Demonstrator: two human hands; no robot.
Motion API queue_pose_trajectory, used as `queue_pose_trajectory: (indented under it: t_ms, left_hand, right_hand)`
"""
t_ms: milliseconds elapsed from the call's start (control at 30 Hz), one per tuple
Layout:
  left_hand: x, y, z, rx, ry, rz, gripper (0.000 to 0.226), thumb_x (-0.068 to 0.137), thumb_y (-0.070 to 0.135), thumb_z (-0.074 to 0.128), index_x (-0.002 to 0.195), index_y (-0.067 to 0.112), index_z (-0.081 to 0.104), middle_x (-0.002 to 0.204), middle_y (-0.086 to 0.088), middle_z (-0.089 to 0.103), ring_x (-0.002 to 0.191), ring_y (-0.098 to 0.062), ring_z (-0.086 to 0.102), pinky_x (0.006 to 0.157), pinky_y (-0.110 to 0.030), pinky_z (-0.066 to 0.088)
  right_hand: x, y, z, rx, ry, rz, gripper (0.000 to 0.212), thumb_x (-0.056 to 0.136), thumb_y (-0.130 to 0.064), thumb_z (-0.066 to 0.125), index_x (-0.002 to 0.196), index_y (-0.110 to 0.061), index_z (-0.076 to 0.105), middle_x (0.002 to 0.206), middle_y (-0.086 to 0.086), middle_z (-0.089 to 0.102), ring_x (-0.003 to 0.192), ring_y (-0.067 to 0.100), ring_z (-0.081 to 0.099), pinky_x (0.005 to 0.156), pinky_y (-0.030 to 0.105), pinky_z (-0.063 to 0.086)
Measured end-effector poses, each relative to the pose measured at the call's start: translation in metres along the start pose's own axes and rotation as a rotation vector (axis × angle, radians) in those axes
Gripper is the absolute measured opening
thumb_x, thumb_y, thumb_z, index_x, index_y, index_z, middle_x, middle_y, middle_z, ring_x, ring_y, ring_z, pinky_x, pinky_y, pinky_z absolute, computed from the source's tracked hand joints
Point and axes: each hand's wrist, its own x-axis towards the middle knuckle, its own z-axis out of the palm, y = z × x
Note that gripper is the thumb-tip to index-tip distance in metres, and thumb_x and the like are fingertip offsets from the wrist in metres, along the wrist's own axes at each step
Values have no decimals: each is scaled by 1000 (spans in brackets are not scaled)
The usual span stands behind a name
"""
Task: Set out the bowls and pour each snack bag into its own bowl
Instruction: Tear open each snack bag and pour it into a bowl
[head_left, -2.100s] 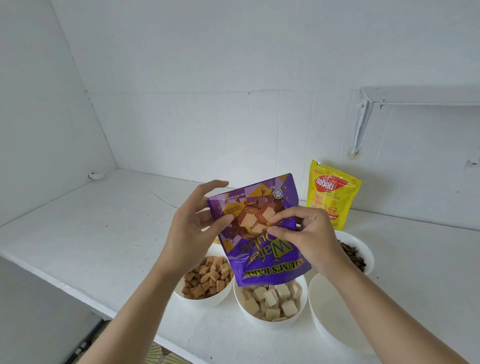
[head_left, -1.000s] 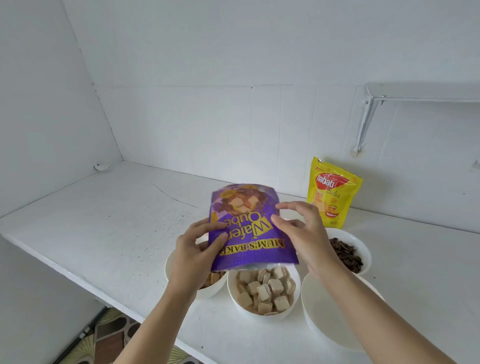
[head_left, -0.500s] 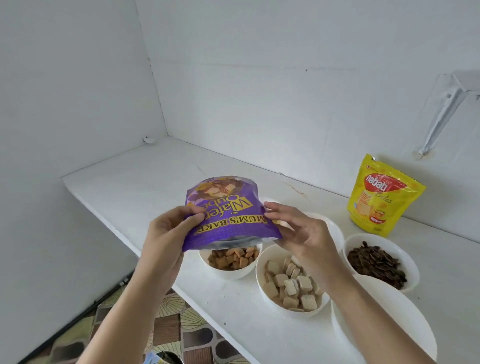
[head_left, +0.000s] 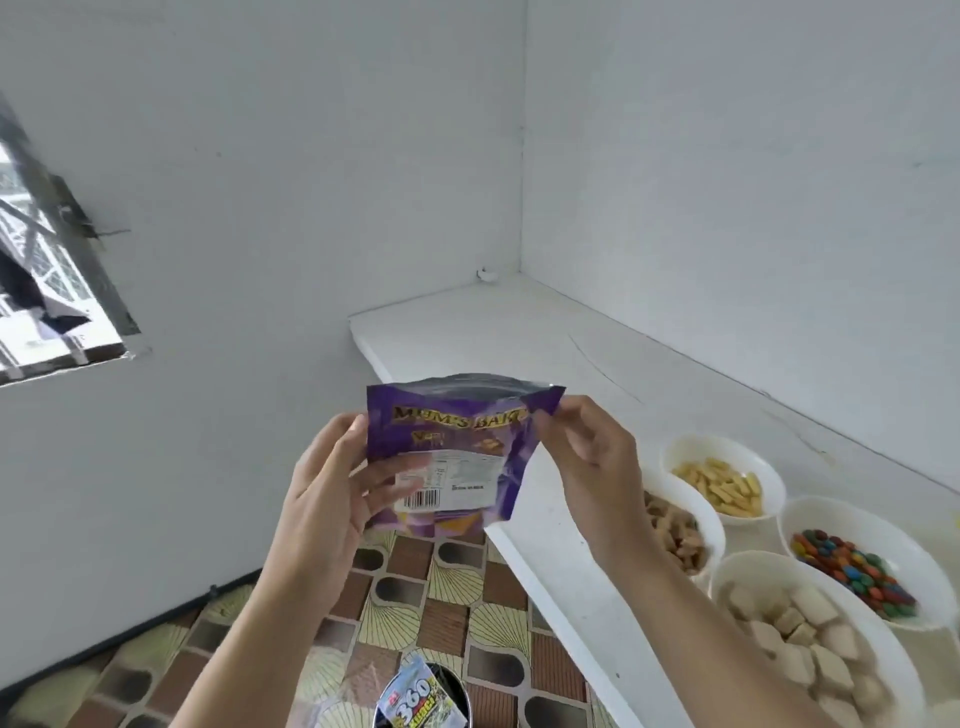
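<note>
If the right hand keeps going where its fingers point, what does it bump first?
The purple wafer bag: the right hand pinches its top corner, fingers pointing left. Past the bag it would probably meet the left hand, though depth is unclear.

Purple wafer bag (head_left: 457, 457) upright, open-topped, four filled bowls (head_left: 727, 457)

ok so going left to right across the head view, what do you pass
window → left hand → purple bag, held by both hands → right hand → bowl of yellow sticks → bowl of coloured candies
</note>
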Motion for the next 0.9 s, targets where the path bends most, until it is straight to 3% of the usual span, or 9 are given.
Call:
queue_pose_trajectory:
  t_ms: [133,300,400,533,667,767,900]
  left_hand:
    - [-17,9,-48,374,-10,111,20,105,24,50,124,22,50,105,-11,78,64,-33,72,42,-27,50]
    - [-22,7,-100,608,51,142,29,105,13,51,127,30,40,99,-1,80,48,-14,65,43,-24,50]
    - [-19,-1,-125,647,69,170,33,106,8,49,126,31,36,91,-2,79,47,-9,64,42,-23,50]
    - [-12,-24,-157,756,43,176,42,105,7,51,123,42,37,103,5,78,65,-27,76,48,-52,60]
    - [-2,-57,-183,695,48,9,37,104,5,52,116,40,51,107,7,75,80,-33,77,59,-63,59]
    - [7,-98,-195,601,72,-56,33,104,4,52,116,35,53,111,0,75,84,-29,77,68,-53,64]
    - [21,-178,-216,559,131,-66,31,103,0,52,119,27,53,105,-3,75,56,-12,63,50,-27,49]
  right_hand:
    - [3,10,53,77,9,93,12,98,-18,64,104,-9,59,86,1,77,80,14,74,67,21,55]
    - [-13,30,103,59,-22,172,27,98,-18,64,118,-19,46,101,3,71,80,18,76,55,26,57]
    - [-20,47,125,4,-70,169,22,101,-15,59,118,-19,46,107,2,67,85,18,76,54,33,61]
    - [-19,73,149,-119,-105,150,11,102,-13,56,101,-24,59,101,-10,67,93,20,72,64,35,63]
    - [-15,112,167,-195,-107,205,18,102,-8,54,99,-22,64,97,-14,67,95,17,71,72,36,63]
    - [-19,158,171,-213,-119,228,16,102,-10,55,107,-21,65,105,-12,69,98,8,68,75,28,62]
    - [-34,242,175,-205,-135,270,24,99,-5,59,106,-27,65,109,-4,72,101,11,69,76,28,62]
